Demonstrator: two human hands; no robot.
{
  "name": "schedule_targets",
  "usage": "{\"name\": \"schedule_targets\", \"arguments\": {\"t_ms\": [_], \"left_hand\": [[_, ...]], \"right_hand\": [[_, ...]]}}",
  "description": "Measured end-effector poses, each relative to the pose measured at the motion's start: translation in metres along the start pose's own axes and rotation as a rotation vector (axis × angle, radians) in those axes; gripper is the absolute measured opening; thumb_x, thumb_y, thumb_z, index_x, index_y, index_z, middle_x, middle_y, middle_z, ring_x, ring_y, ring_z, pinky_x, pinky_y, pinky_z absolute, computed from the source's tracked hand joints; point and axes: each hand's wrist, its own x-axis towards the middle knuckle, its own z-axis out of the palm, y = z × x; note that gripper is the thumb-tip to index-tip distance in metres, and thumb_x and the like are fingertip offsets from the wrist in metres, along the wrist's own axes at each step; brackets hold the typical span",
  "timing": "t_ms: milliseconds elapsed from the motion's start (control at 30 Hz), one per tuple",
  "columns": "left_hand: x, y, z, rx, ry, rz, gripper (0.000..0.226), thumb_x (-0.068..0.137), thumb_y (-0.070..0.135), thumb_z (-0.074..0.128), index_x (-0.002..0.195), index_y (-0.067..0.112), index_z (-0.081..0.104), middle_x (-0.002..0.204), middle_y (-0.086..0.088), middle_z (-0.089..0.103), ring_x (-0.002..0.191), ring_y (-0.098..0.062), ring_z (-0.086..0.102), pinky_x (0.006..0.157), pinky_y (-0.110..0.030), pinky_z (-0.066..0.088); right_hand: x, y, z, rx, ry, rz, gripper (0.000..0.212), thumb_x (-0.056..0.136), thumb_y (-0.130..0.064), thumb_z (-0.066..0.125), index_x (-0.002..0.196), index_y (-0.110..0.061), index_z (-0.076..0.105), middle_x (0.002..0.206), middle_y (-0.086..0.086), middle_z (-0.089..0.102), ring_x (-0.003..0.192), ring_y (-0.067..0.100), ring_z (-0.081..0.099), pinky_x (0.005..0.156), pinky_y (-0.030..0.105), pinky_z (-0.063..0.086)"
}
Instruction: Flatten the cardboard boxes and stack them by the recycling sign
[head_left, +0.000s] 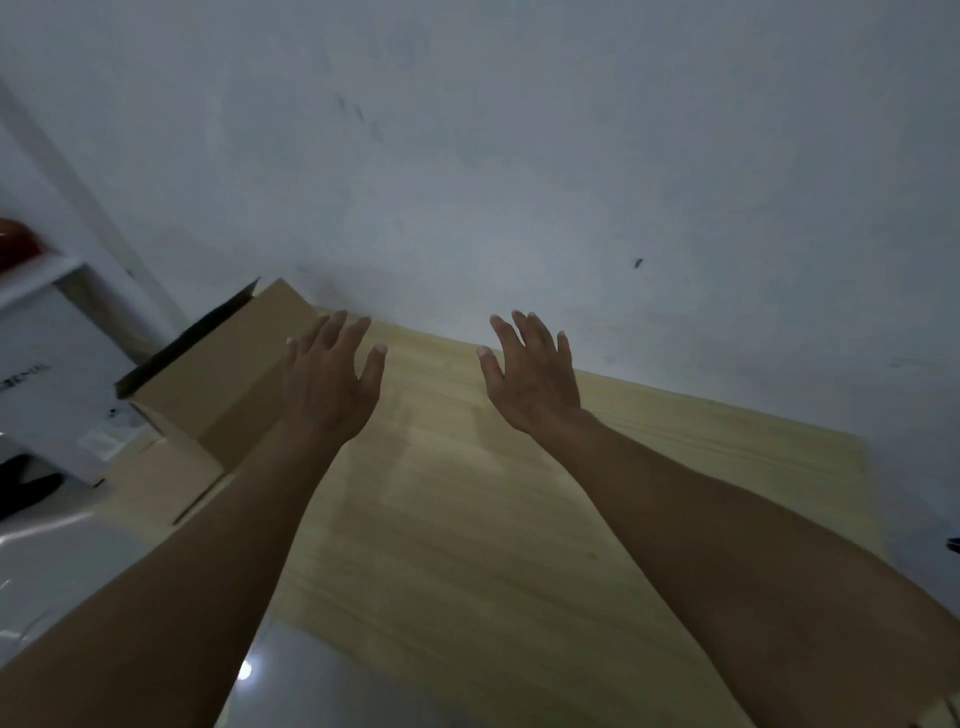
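A brown cardboard box (218, 374) stands upright at the left end of a pale wooden table (467, 509), its dark open top facing left. A flat piece of cardboard (156, 483) lies below it. My left hand (332, 379) hovers with fingers spread just right of the box, partly in front of its right face. My right hand (535, 374) is held out over the table near the wall, fingers spread, holding nothing. No recycling sign shows.
A grey-white wall (519, 156) rises right behind the table. A white cabinet or appliance (47, 374) stands at the left with a red object (15, 244) on top. Shiny pale floor (62, 561) lies at the lower left.
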Motion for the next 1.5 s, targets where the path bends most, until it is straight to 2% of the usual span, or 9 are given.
{"name": "schedule_targets", "arguments": {"t_ms": [200,467,767,900,1033,1133,1267,1367,1500], "left_hand": [[0.036,-0.121,-0.008,0.0,-0.123,0.118,0.052,0.095,0.046,0.039,0.133,0.016,0.053,0.143,-0.012,0.051,0.136,-0.033,0.041,0.107,-0.058,0.033],[0.101,-0.252,-0.022,-0.037,-0.121,0.191,0.054,0.092,0.041,0.041,0.137,0.014,0.054,0.144,-0.012,0.05,0.137,-0.032,0.042,0.11,-0.057,0.03],[0.158,-0.387,0.005,-0.071,-0.243,0.108,0.059,0.093,0.049,0.033,0.136,0.015,0.055,0.141,-0.012,0.054,0.133,-0.032,0.044,0.107,-0.056,0.036],[0.168,-0.439,0.027,-0.106,-0.393,0.045,0.062,0.094,0.052,0.045,0.144,0.015,0.047,0.15,-0.012,0.044,0.139,-0.031,0.037,0.111,-0.05,0.033],[0.187,-0.475,0.051,-0.196,-0.621,0.042,0.08,0.086,0.067,0.048,0.148,0.018,0.038,0.15,-0.01,0.043,0.135,-0.031,0.041,0.106,-0.048,0.04],[0.189,-0.488,0.061,-0.231,-0.744,0.059,0.083,0.091,0.054,0.058,0.155,0.013,0.023,0.157,-0.011,0.032,0.142,-0.03,0.033,0.112,-0.043,0.031],[0.191,-0.495,0.067,-0.279,-0.856,0.092,0.069,0.096,0.033,0.058,0.151,0.008,0.026,0.15,-0.017,0.041,0.134,-0.034,0.042,0.105,-0.04,0.037],[0.202,-0.505,0.067,-0.331,-0.838,0.076,0.055,0.096,0.03,0.056,0.143,0.008,0.038,0.137,-0.019,0.052,0.122,-0.036,0.052,0.093,-0.035,0.04],[0.221,-0.528,0.073,-0.463,-0.815,-0.029,0.049,0.095,0.03,0.053,0.14,0.014,0.044,0.132,-0.014,0.058,0.116,-0.033,0.056,0.093,-0.038,0.045]], "right_hand": [[0.033,-0.1,0.055,0.022,0.089,0.098,0.053,0.105,-0.044,0.034,0.154,-0.022,0.034,0.162,0.007,0.028,0.152,0.023,0.014,0.122,0.051,0.006],[0.091,-0.213,0.116,0.043,0.117,0.171,0.054,0.105,-0.045,0.034,0.154,-0.023,0.032,0.162,0.005,0.028,0.152,0.02,0.013,0.122,0.049,0.005],[0.179,-0.311,0.211,0.05,0.05,0.159,0.053,0.102,-0.043,0.037,0.15,-0.019,0.039,0.154,0.004,0.04,0.147,0.023,0.025,0.119,0.05,0.015],[0.201,-0.358,0.261,0.056,-0.006,0.177,0.045,0.101,-0.042,0.041,0.137,-0.016,0.049,0.144,0.008,0.05,0.138,0.027,0.038,0.112,0.048,0.027],[0.219,-0.394,0.304,0.04,-0.059,0.356,0.055,0.097,-0.051,0.042,0.141,-0.018,0.043,0.146,0.009,0.047,0.137,0.032,0.04,0.108,0.052,0.035],[0.222,-0.41,0.325,0.069,-0.111,0.516,0.066,0.095,-0.05,0.049,0.152,-0.025,0.028,0.155,0.007,0.034,0.135,0.032,0.04,0.102,0.049,0.042],[0.223,-0.419,0.326,0.158,-0.085,0.699,0.058,0.095,-0.028,0.052,0.149,-0.027,0.031,0.134,0.008,0.054,0.11,0.031,0.058,0.076,0.034,0.045],[0.225,-0.414,0.313,0.143,-0.039,0.818,0.065,0.093,-0.016,0.053,0.153,-0.024,0.029,0.128,0.01,0.057,0.106,0.03,0.059,0.078,0.033,0.048],[0.219,-0.394,0.301,0.061,0.018,0.96,0.082,0.096,-0.019,0.056,0.16,-0.02,0.004,0.149,0.015,0.041,0.123,0.033,0.052,0.088,0.037,0.044]]}}
